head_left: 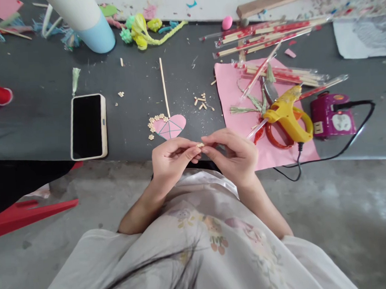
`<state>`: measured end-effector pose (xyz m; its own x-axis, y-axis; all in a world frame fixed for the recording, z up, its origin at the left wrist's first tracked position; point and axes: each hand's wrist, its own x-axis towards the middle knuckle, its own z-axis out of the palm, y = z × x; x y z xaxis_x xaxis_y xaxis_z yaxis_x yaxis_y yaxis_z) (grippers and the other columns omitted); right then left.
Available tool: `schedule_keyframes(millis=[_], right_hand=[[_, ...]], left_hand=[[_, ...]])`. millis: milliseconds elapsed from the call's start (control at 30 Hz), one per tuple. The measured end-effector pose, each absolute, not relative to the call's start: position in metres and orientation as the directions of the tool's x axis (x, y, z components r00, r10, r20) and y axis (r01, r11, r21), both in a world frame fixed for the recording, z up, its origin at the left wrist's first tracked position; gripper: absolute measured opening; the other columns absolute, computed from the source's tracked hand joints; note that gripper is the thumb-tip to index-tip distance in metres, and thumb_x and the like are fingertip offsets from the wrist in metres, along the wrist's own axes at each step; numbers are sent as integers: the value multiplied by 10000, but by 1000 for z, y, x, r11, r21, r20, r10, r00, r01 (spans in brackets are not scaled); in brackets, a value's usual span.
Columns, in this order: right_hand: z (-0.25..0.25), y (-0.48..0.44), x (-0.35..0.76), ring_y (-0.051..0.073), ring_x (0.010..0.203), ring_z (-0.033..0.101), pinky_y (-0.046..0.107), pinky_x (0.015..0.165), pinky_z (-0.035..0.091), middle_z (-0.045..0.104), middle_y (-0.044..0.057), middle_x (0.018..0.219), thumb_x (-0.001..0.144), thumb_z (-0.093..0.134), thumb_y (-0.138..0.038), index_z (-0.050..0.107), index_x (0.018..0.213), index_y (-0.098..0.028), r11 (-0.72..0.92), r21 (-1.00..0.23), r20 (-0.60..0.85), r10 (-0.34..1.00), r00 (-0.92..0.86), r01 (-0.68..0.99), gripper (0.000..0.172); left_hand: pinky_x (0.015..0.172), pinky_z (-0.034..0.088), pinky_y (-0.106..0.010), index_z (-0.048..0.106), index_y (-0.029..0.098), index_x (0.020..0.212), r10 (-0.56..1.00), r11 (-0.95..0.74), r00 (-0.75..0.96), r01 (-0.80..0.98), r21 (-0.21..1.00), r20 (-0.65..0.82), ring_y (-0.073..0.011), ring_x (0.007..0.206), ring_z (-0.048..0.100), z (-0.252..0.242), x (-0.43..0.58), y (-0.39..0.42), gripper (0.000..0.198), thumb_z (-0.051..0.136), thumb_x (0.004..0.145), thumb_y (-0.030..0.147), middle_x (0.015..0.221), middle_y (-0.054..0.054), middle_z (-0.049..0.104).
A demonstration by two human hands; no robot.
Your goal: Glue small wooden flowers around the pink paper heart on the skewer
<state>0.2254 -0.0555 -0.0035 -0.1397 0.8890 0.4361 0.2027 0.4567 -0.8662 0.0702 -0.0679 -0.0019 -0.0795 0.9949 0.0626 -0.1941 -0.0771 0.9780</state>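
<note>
Head view: I observe a scuffed dark-grey tabletop (136,91) above a grey concrete floor (97,199). At its near edge, the person's left hand (170,160) and right hand (236,155) pinch a tiny pale-yellow piece (200,145); fingertips partly cover it, direction and long axis undeterminable.

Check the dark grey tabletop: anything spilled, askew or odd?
Short, pale, wooden-looking bits lie scattered, as if spilled, right of the flat pink paper heart. Small pale flower-shaped pieces edge only the heart's left lobe, so it looks lopsided.
</note>
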Motion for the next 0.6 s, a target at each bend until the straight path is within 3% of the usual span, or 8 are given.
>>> schedule_keyframes(millis=[267, 600], right_hand=[[-2, -55, 226, 157, 764, 663, 310, 655, 569, 732, 24, 854, 858, 730, -235, 743, 946, -252, 391, -899, 363, 917, -166, 198, 91], [-3, -54, 226, 134, 753, 652, 276, 649, 556, 717, 5, 833, 845, 751, -225, 722, 919, -243, 370, -920, 345, 921, -181, 128, 82]], left_hand=[[419, 505, -154, 724, 190, 693, 988, -132, -94, -87, 987, 123, -67, 465, 611, -3, 69, -68, 219, 782, 802, 370, 602, 9, 691], [441, 504, -147, 733, 184, 712, 984, -167, -84, -80, 983, 160, -65, 477, 628, -1, 70, -67, 172, 752, 838, 299, 622, 9, 705]])
